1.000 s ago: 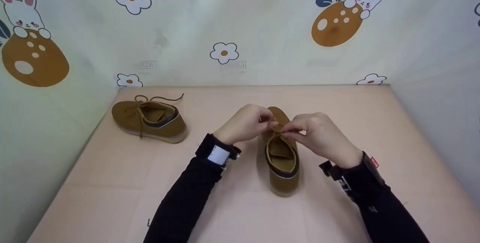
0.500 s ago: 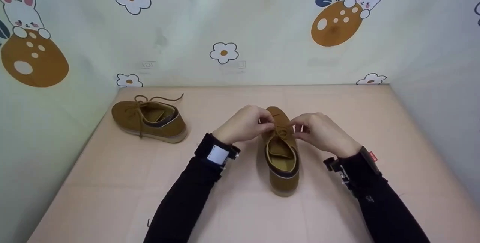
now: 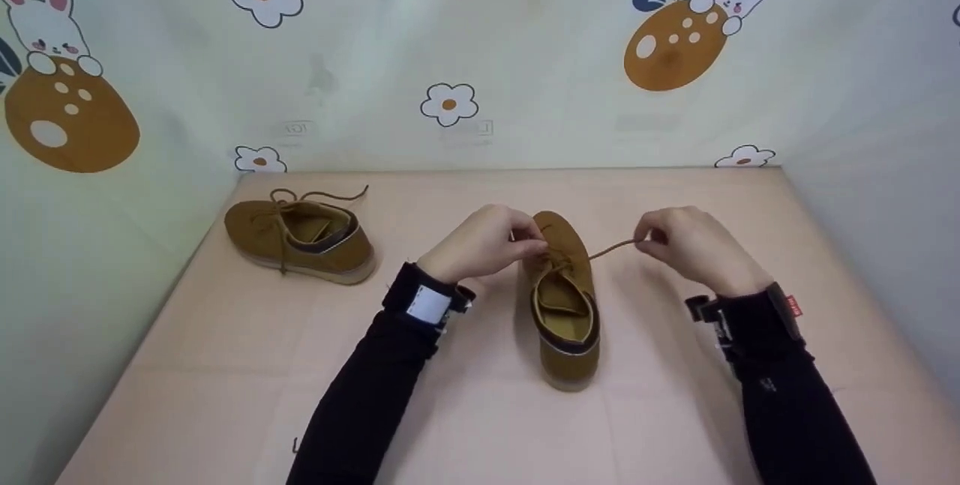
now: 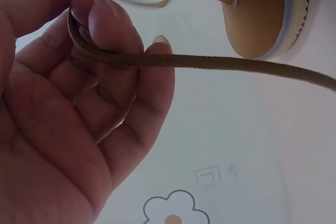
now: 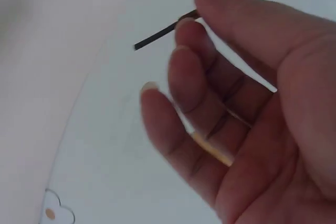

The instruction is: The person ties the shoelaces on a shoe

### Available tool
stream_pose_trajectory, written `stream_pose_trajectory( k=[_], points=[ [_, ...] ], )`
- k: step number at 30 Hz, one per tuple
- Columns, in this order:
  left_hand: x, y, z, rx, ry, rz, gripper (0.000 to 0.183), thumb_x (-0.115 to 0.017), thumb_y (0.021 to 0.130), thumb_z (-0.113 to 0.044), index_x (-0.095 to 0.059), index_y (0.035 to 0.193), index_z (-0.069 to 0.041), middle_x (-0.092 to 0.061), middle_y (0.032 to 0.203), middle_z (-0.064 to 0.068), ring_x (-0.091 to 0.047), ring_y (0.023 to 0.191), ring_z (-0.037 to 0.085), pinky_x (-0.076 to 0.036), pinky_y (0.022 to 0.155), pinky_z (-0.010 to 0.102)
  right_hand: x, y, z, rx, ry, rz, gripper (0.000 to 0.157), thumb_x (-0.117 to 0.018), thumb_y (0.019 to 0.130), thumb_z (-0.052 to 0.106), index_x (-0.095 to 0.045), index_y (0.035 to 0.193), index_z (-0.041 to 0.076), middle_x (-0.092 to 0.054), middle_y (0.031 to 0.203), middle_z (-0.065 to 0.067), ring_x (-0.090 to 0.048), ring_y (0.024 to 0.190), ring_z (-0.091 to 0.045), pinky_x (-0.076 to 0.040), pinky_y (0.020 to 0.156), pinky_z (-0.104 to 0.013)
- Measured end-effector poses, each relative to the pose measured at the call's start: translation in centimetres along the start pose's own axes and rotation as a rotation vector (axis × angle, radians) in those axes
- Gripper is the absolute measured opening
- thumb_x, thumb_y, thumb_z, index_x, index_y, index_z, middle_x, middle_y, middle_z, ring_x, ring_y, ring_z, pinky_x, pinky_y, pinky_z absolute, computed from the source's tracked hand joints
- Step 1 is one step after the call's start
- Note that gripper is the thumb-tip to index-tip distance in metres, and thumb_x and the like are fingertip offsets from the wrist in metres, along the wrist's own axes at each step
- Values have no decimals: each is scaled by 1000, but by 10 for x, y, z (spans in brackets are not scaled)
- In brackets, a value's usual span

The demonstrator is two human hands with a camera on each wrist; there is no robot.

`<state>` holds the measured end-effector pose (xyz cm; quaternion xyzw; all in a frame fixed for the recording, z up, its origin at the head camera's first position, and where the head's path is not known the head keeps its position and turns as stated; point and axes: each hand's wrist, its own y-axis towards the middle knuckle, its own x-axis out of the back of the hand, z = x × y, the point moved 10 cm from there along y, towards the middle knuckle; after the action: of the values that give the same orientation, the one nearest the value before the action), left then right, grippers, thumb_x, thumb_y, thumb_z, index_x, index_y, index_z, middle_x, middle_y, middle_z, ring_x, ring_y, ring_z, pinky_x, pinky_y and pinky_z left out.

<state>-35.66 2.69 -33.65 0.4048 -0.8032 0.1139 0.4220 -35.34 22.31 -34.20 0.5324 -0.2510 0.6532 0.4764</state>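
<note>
A brown shoe stands on the table in the head view, its toe pointing away from me. At its left side my left hand pinches a brown shoelace between thumb and forefinger; in the left wrist view the lace runs across the other fingers. Out to the right of the shoe, my right hand pinches the other stretch of lace, pulled out from the shoe. The dark lace tip sticks out past the right thumb and forefinger in the right wrist view.
A second brown shoe lies to the left on the pale pink table, toe to the left, with loose laces on top. A patterned curtain hangs behind and around the table.
My right hand has moved from the shoe's laces out to the right, drawing a lace with it. The left hand has stayed nearly in place. Both shoes have kept still.
</note>
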Motion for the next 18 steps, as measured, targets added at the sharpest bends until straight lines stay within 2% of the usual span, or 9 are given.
stream_pose_trajectory(
  k=[5,8,10,12,16,18],
  points=[
    [1,-1,4,13,1,24,16,-68,96,-22,-76,94,-8,-74,88,3,-62,77,10,-49,73,28,13,-16,-41,-167,-47,85,6,-70,87,8,-74,91,7,-63,73,-2,-57,69,-21,-44,66,-40],
    [-1,-2,6,16,14,42,17,-68,96,-22,-77,95,-7,-73,87,3,-61,76,10,-48,71,28,8,-17,-42,-186,-30,129,14,-70,84,5,-74,98,4,-64,78,-4,-58,74,-24,-45,70,-42],
    [-2,-2,7,22,17,54,16,-68,96,-21,-77,95,-8,-73,86,2,-60,72,10,-48,68,27,1,-13,-28,-150,0,143,19,-71,83,3,-73,102,4,-65,81,-4,-58,76,-23,-47,72,-42],
    [-4,-3,9,30,11,67,16,-67,96,-21,-76,95,-7,-72,84,2,-59,67,9,-48,63,26,-8,-8,-7,-74,40,154,23,-73,83,3,-73,106,4,-66,85,-3,-59,78,-21,-48,72,-40],
    [-7,-3,10,41,-7,90,16,-66,97,-19,-76,97,-5,-72,85,5,-60,60,10,-48,56,25,-26,2,36,108,116,158,19,-75,86,10,-74,105,8,-68,88,3,-60,77,-13,-50,71,-34],
    [-7,-3,9,37,-7,95,16,-66,97,-18,-76,97,-5,-73,86,5,-61,61,10,-48,56,26,-33,3,50,166,137,158,17,-76,87,11,-75,103,10,-68,90,6,-60,78,-11,-51,70,-32]
  ],
)
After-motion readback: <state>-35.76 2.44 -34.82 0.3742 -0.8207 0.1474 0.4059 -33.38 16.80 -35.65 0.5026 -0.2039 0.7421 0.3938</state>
